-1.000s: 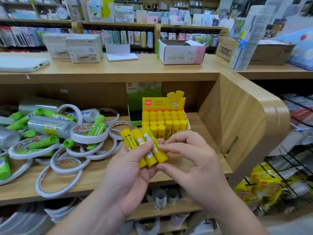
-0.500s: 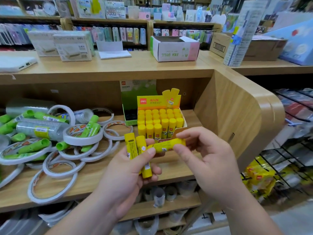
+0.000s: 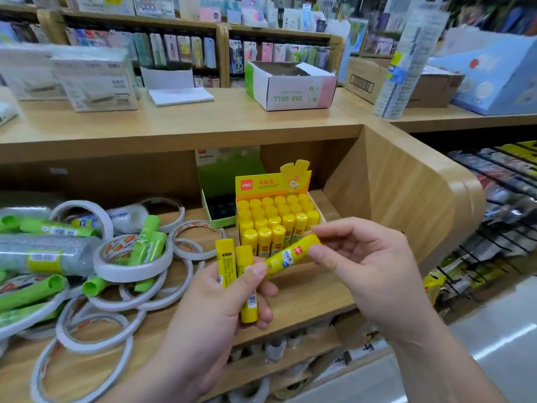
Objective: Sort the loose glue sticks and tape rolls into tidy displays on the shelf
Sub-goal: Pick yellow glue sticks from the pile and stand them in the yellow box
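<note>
Our right hand (image 3: 366,257) pinches one yellow glue stick (image 3: 293,253). Our left hand (image 3: 220,309) grips two more (image 3: 235,266), near the shelf's (image 3: 305,298) front edge.

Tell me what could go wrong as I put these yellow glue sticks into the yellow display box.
Your right hand pinches the tilted yellow glue stick only at its upper end; it might slip free.
Your left hand holds two more yellow glue sticks near the wooden shelf front edge; a loose grip could drop one.
The yellow cardboard display box looks nearly full; forcing a stick in may topple upright ones.
</note>
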The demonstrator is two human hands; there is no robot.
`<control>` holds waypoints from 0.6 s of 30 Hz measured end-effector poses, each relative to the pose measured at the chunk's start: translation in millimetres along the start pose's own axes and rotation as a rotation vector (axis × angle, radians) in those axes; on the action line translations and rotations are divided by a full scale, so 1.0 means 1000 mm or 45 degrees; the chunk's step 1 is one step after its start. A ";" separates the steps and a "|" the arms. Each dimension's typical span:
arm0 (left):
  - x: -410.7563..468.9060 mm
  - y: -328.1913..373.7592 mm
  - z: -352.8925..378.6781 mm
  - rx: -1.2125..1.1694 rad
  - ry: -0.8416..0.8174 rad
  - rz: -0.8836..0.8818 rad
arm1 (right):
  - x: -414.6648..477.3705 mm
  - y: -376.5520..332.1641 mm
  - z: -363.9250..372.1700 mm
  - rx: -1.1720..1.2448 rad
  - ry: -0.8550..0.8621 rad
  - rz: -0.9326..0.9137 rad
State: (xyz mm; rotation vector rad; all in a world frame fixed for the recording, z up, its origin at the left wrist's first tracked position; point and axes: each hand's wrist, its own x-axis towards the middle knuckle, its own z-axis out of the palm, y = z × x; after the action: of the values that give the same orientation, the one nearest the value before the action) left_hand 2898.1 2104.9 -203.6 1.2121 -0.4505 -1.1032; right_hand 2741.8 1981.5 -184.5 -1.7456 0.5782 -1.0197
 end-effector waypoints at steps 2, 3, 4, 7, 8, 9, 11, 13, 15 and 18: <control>0.005 -0.001 -0.004 0.024 0.006 0.008 | 0.003 -0.005 -0.005 -0.059 0.093 -0.009; 0.008 -0.002 -0.007 0.025 0.027 0.014 | 0.006 -0.009 -0.010 -0.107 0.138 -0.022; 0.010 -0.004 -0.010 0.022 0.050 0.020 | 0.010 -0.013 -0.015 -0.174 0.160 -0.039; 0.016 -0.010 -0.016 0.043 0.107 0.038 | 0.027 -0.023 -0.022 -0.466 0.073 -0.099; 0.018 -0.013 -0.016 0.056 0.125 0.040 | 0.033 -0.024 -0.021 -0.553 0.028 -0.110; 0.019 -0.014 -0.016 0.063 0.138 0.041 | 0.038 -0.023 -0.019 -0.619 -0.017 -0.109; 0.021 -0.016 -0.017 0.055 0.154 0.046 | 0.048 -0.019 -0.014 -0.737 -0.124 -0.101; 0.023 -0.016 -0.017 0.038 0.165 0.048 | 0.055 -0.010 -0.009 -0.828 -0.234 -0.123; 0.025 -0.017 -0.018 0.011 0.184 0.039 | 0.062 0.000 -0.006 -0.864 -0.315 -0.167; 0.027 -0.017 -0.018 0.005 0.211 0.013 | 0.070 0.011 -0.004 -0.909 -0.426 -0.313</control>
State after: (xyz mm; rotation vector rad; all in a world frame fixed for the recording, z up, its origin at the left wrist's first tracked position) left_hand 2916.9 2091.5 -231.7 1.2921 -0.3314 -0.9846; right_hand 2775.9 1921.7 -168.5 -2.6070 0.5555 -0.6874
